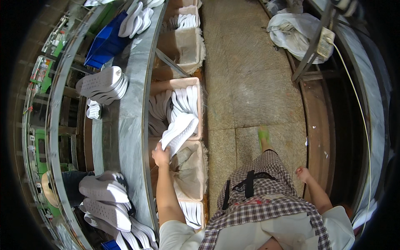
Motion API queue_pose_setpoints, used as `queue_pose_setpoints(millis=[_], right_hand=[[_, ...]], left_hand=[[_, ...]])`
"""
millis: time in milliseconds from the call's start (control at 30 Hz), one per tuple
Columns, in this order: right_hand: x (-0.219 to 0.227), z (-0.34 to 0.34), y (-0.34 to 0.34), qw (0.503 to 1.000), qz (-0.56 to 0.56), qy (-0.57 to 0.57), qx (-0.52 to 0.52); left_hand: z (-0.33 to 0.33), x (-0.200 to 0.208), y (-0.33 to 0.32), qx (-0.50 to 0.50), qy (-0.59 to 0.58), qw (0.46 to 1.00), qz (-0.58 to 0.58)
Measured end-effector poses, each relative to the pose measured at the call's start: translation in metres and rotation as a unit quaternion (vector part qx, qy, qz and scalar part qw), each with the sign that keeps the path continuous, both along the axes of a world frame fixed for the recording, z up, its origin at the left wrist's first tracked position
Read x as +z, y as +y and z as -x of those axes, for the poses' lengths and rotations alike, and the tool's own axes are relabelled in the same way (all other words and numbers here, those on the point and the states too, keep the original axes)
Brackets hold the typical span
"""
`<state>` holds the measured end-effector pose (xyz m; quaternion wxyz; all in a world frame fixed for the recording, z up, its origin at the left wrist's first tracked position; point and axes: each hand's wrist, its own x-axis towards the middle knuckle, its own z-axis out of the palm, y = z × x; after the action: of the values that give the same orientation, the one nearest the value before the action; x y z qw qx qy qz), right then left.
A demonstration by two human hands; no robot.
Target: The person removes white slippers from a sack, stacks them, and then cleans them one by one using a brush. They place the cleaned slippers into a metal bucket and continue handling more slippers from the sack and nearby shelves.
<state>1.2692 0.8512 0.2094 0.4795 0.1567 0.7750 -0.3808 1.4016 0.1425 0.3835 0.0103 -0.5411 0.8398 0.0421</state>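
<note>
Head view, only one to go on: gripping one white sole [182, 130], maybe two overlapped, by its near end in left hand [161, 155], closed around the edge with thumb on top. Held out over the near side of the sole-filled bin [166, 85], next to the cloth-lined bin [193, 183]; likely pinched at one end to keep the rest clear of the packed row. Right hand [303, 175] out at the other side, curled, with nothing visible in it; can't tell how far closed. Soles in the filled bin stood on edge in rows, probably to save room and stay separable. On the grey bench [129, 141], nested in piles, presumably to stop sliding: upper stack [102, 84] of roughly four, lower pile [106, 196] too overlapped to count. Counting the rest: at least five pinkish bins along the bench, two blue bins (one whole [104, 41], one cut off at the lower edge), one white bag [287, 29] across the aisle, one green shoe [263, 135] below, blurred.
</note>
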Motion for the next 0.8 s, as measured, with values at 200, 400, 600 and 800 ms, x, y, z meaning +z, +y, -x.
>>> queue_pose_setpoints(millis=[200, 400, 600, 800], right_hand=[[-0.019, 0.128, -0.066, 0.955, -0.118, -0.008, 0.272], [-0.034, 0.287, -0.138, 0.983, -0.045, 0.059, 0.169], [-0.054, 0.335, -0.218, 0.987, -0.023, 0.024, 0.156], [-0.066, 0.332, -0.312, 0.963, -0.034, 0.025, 0.265]], left_hand=[[0.062, -0.018, -0.069, 0.027, -0.165, 0.982, -0.083], [0.155, -0.075, -0.156, -0.022, -0.331, 0.93, -0.162], [0.318, -0.185, -0.212, 0.103, -0.587, 0.771, -0.225], [0.405, -0.228, -0.241, -0.043, -0.678, 0.675, -0.286]])
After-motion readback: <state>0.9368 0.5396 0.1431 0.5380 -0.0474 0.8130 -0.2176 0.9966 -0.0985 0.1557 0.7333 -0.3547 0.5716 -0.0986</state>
